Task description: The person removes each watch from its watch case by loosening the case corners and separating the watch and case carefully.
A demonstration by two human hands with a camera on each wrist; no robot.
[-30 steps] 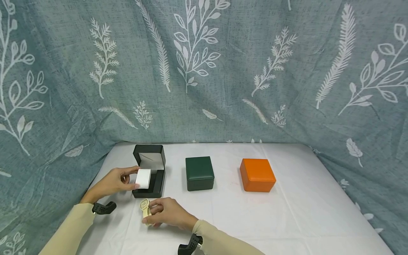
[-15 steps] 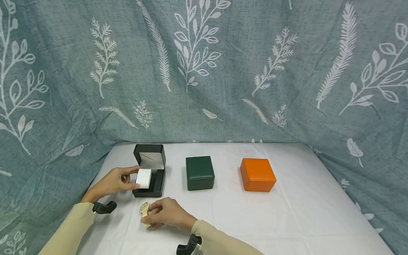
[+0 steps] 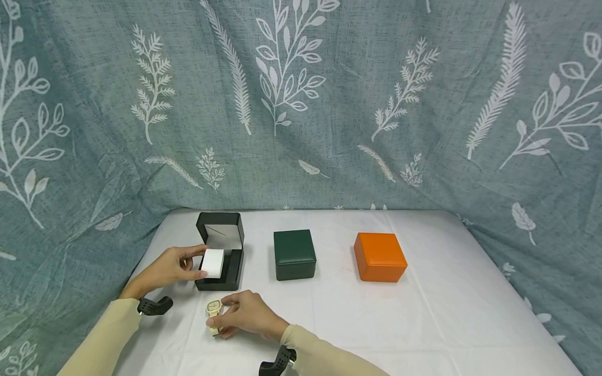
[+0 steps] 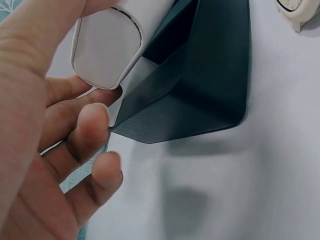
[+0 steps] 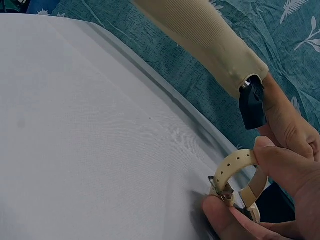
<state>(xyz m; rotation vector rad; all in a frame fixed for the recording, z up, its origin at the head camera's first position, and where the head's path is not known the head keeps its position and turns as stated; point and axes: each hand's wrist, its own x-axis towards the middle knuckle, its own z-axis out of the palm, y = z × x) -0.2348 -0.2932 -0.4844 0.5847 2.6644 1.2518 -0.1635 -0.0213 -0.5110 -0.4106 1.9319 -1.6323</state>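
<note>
My left hand (image 3: 169, 267) pinches a white watch cushion (image 3: 213, 263) between thumb and fingers, over the left side of an open black watch box (image 3: 231, 274). In the left wrist view, the cushion (image 4: 106, 50) is tilted at the box's edge, with two fingertips apart from it below. My right hand (image 3: 254, 313) holds a cream wristwatch (image 3: 214, 308) in front of the box, dial facing up. Seen from the right wrist, its strap (image 5: 231, 167) forms a loop with holes and a metal buckle, gripped between thumb and fingers.
A closed dark green box (image 3: 294, 256) stands right of the black one. Farther right is a closed orange box (image 3: 380, 258). All stand on a white cloth (image 3: 357, 324), with a leaf-patterned blue-green curtain (image 3: 329, 172) behind and at the sides.
The wristwatch has turned in my right hand, so its dial and strap now show more squarely from above. My left hand and the cushion have hardly moved.
</note>
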